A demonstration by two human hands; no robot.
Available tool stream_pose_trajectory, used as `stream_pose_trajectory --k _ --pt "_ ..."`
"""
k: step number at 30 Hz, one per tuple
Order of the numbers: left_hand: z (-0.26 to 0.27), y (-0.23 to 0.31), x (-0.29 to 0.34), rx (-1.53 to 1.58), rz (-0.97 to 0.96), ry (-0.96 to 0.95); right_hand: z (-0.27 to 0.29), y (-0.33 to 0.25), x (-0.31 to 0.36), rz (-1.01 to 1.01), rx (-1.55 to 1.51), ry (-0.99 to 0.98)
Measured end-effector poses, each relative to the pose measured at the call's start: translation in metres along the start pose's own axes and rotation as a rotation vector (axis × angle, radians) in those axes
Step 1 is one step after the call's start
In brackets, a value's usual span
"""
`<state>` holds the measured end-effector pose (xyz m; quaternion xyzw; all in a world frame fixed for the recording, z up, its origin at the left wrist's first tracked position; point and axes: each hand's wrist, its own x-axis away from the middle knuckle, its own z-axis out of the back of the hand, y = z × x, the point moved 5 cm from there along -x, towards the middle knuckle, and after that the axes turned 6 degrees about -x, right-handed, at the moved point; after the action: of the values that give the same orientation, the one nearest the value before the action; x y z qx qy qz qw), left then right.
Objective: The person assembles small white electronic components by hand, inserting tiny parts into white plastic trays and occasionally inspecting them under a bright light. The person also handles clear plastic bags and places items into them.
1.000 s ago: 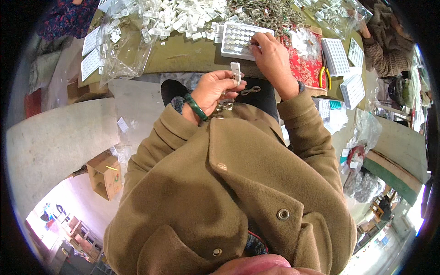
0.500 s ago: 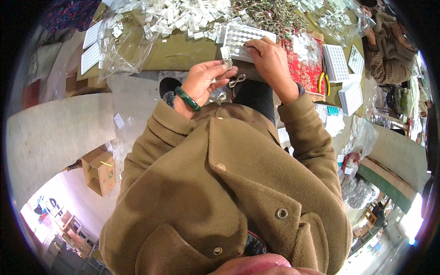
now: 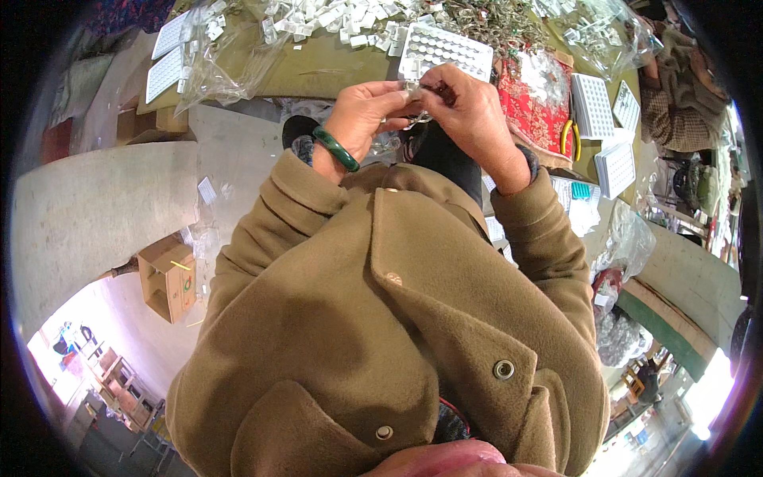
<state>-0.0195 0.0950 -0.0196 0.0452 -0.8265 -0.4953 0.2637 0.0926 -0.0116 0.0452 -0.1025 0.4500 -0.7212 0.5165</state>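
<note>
Lower centre: the wearer's brown wool-like coat [image 3: 310, 302] fills the foreground, both sleeves extending toward the upper centre. The left hand [image 3: 358, 119], with a dark green polished bangle [image 3: 336, 149] at its wrist, pinches a small white, partly clear plastic piece [image 3: 412, 67] between its fingers. The right hand [image 3: 470, 109] meets it from the other side, fingers bent and drawn together at the piece; whether they grip anything cannot be told, since the fingertips are hidden. A shiny looped strand [image 3: 420, 118] shows just beneath the fingers.

Upper centre: directly beyond the hands, a white rectangular tray [image 3: 453, 49] with rows of round white shapes lies on the olive-green bench [image 3: 314, 78]. Right of the tray is a red patterned cloth [image 3: 528, 115], bearing yellow-handled pliers [image 3: 570, 141] at its right edge; white gridded trays [image 3: 592, 107] are stacked beside it. Upper left: a crumpled clear plastic bag [image 3: 230, 79]. Top edge: a heap of small white plastic parts [image 3: 350, 17] and, to its right, a pile of thin, tangled metallic-looking pieces [image 3: 497, 17]. Upper right: another person's brown checked sleeve [image 3: 656, 107].
</note>
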Motion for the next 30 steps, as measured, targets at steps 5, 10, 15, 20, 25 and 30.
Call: stream_pose_trajectory --k 5,10,15,20,25,30 --pt "-0.002 0.003 0.004 -0.152 -0.067 0.029 -0.01 0.0 0.002 0.016 0.048 -0.005" --pt "0.003 0.001 0.006 -0.176 -0.025 0.052 -0.024 0.003 0.006 0.055 0.152 0.032" --pt "0.014 -0.006 0.006 -0.047 0.12 -0.024 -0.028 0.016 0.011 -0.161 -0.1 0.066" --pt "0.017 -0.01 0.006 -0.037 0.107 -0.028 -0.03 0.01 0.009 -0.078 -0.055 0.065" --pt "0.018 -0.013 0.005 -0.077 0.078 -0.023 -0.028 0.012 0.007 -0.075 -0.068 -0.059" --pt "0.019 -0.014 0.002 0.004 0.076 0.028 -0.025 0.007 0.005 0.002 -0.115 -0.035"
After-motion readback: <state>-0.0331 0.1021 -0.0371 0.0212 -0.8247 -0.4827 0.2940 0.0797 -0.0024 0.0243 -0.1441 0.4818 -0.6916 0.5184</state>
